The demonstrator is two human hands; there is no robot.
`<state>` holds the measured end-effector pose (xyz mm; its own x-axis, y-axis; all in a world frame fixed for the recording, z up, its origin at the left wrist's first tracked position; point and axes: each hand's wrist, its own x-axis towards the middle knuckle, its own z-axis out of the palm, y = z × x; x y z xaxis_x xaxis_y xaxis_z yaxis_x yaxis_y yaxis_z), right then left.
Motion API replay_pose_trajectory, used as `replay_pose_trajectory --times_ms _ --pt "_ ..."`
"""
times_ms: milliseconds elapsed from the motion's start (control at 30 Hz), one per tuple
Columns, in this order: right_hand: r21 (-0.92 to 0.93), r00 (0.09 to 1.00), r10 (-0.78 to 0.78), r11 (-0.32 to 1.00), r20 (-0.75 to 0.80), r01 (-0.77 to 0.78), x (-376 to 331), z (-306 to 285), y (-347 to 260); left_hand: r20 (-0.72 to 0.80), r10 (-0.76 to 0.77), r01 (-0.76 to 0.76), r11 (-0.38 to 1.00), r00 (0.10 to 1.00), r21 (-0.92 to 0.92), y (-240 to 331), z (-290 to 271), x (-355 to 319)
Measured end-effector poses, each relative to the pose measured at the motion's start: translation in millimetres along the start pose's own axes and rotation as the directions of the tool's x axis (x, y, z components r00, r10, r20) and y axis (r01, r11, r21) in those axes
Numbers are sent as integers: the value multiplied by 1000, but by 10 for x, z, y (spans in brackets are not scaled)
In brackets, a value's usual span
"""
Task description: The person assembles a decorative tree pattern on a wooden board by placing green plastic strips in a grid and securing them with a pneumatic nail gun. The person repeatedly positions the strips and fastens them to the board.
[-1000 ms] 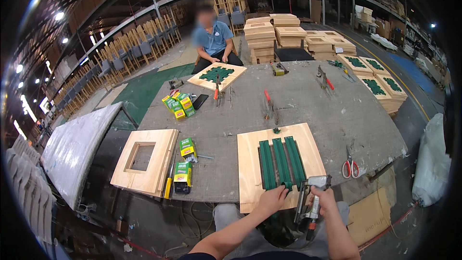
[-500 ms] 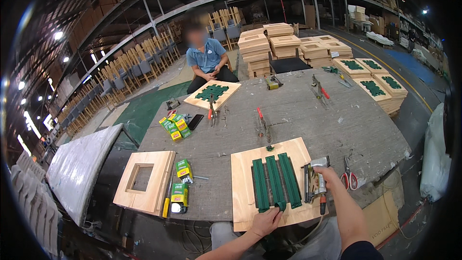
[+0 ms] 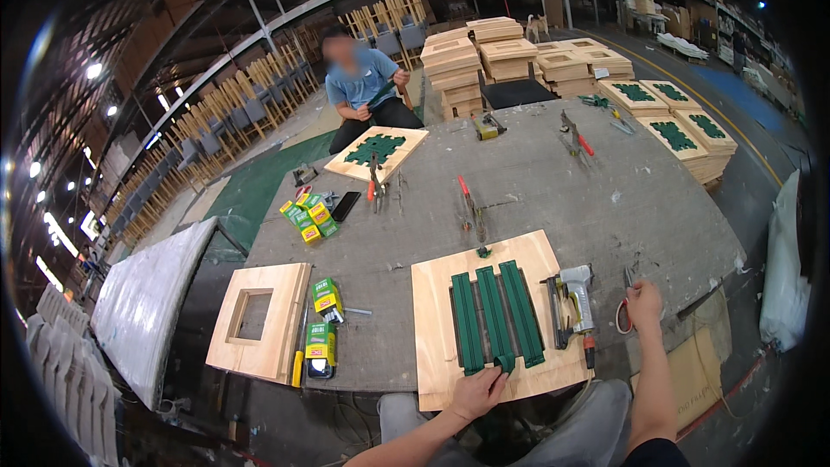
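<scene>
In front of me a square wooden panel (image 3: 434, 307) lies on the table, with three green webbing straps (image 3: 494, 311) running side by side across its opening. My left hand (image 3: 477, 392) pinches the loose near end of the middle strap at the panel's near edge. Off to the right, my right hand (image 3: 645, 302) is closed on red-handled scissors (image 3: 623, 314), their blades pointing away from me. Between the straps and that hand, a staple gun (image 3: 576, 296) with an air hose rests on the panel's right side.
Boxes of staples (image 3: 321, 342) and a stack of wooden frames (image 3: 226, 320) stand at left. Red-handled pliers (image 3: 468, 199) lie beyond my panel. Across the table a co-worker (image 3: 367, 78) holds a green strap behind a webbed panel (image 3: 406, 140). More frames (image 3: 454, 78) are piled behind.
My right hand has let go of the staple gun, leaving it on the panel, and moved right to the scissors. The co-worker has raised their hands with a green strap.
</scene>
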<state>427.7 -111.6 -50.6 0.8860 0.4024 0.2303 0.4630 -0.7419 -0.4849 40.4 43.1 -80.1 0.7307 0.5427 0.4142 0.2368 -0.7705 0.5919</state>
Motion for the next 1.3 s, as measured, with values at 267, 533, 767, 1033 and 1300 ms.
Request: replay_pose_trajectory --times_ms 267,533,767,1033,1300 --pt "-112 979 121 988 165 -103 113 -63 339 -6 15 -15 999 1000 32 -21 11 1" --pt "-71 962 -15 997 274 36 -125 39 47 37 -46 42 995 998 89 -33 -84 -46" --pt "21 971 94 995 221 -101 100 -128 340 -2 21 -21 999 1000 28 54 20 16" --pt "908 950 212 306 228 -287 -614 -505 -37 -23 -25 27 997 999 79 16 -79 -74" --pt "864 935 102 359 339 -352 -1577 -477 -110 -12 -153 153 988 988 -15 92 -10 2"
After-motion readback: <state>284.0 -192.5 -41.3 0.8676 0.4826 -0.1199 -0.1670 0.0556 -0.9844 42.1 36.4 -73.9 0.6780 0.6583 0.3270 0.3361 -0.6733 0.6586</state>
